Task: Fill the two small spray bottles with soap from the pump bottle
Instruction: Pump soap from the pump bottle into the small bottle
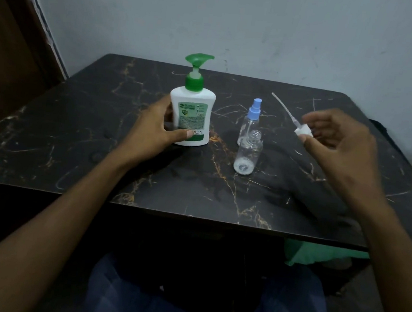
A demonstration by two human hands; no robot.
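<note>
One camera, up on the person's head.
It is looking forward and down, close over the table [51, 119], with the wall at 12 o'clock.

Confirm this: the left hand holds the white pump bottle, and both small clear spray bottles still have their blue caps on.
Not quite. In the head view only the rear small clear spray bottle has its blue cap; the nearer one is uncapped. The left hand does hold the white green-topped pump bottle.

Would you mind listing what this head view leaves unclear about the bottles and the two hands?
- Pump bottle: opaque white body hides the soap level; label print too small to read.
- Left hand: its fingers are hidden behind the pump bottle.
- Blue-capped spray bottle: its base is hidden by the open spray bottle.
- Spray cap: mostly covered by the right hand; only the white edge and dip tube show.
</note>
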